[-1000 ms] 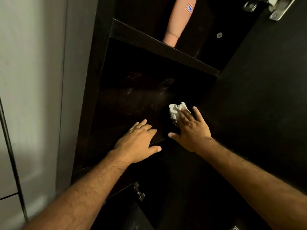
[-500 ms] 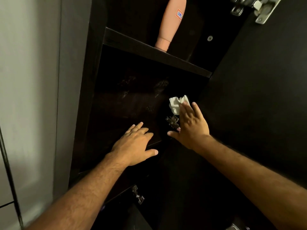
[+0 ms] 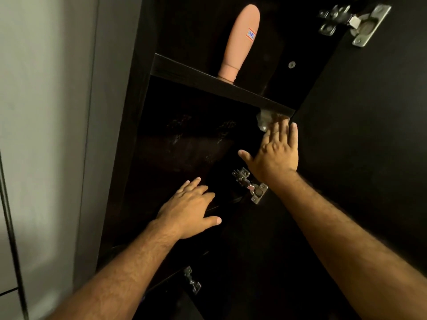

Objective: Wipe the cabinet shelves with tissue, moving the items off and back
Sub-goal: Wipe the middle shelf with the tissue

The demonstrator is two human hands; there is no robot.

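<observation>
Right hand (image 3: pixel 276 153): fingers straight, pressing tissue (image 3: pixel 263 120) against the cabinet interior, just beneath the upper shelf (image 3: pixel 208 82).
Left hand (image 3: pixel 191 211): flat, fingers relaxed, resting on lower shelf (image 3: pixel 221 205).
Bottle (image 3: pixel 239 40): standing on upper shelf.

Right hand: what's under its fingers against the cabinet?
A crumpled white tissue sticks out past the fingertips of the right hand, just below the upper shelf. How much tissue lies under the palm is hidden.
</observation>
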